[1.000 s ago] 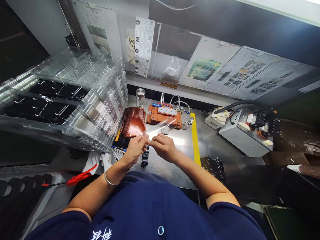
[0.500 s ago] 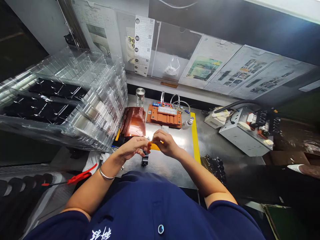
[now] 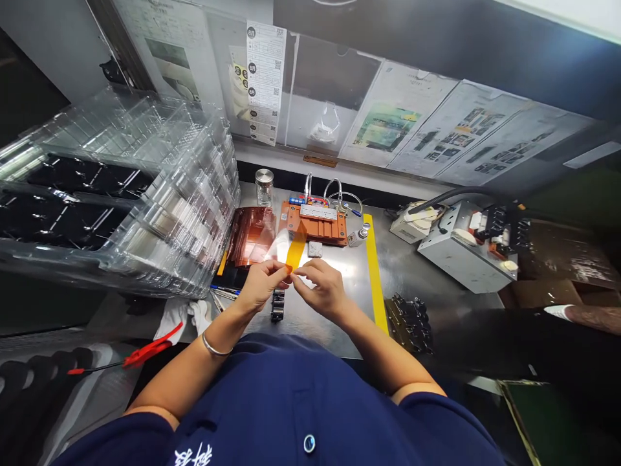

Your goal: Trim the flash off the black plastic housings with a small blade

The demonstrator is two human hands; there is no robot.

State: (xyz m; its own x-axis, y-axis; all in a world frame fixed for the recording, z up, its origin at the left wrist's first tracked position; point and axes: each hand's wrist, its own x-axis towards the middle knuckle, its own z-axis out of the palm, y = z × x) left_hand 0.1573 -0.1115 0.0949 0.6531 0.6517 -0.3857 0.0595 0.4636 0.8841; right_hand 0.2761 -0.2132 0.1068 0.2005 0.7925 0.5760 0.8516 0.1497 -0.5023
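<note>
Between my hands an amber see-through film strip [image 3: 296, 249] stands up, its lower end at my fingertips. My left hand [image 3: 263, 285] is closed, with thumb and finger pinching that lower end. My right hand [image 3: 321, 288] is closed too, its fingertips together at the strip's bottom corner; the exact contact is partly hidden. Just below the fingers a small black part [image 3: 277, 305] rests on the metal bench. Behind the hands lies a stack of curled amber film sheets [image 3: 252, 234]. An orange fixture [image 3: 317, 228] with a white ruled strip and tubes stands beyond the film.
Clear plastic trays [image 3: 189, 213] with black parts are stacked at left. A glass jar [image 3: 264, 189] and a small bottle [image 3: 358, 235] flank the fixture. Yellow tape [image 3: 374, 278], black parts [image 3: 410, 323] and a grey box device [image 3: 466, 249] are right. Another person's arm [image 3: 592, 318] shows far right.
The film has turned from lying flat between my hands to standing upright. My right hand has shifted its grip down to the strip's lower end, beside my left fingertips. The view has shifted slightly.
</note>
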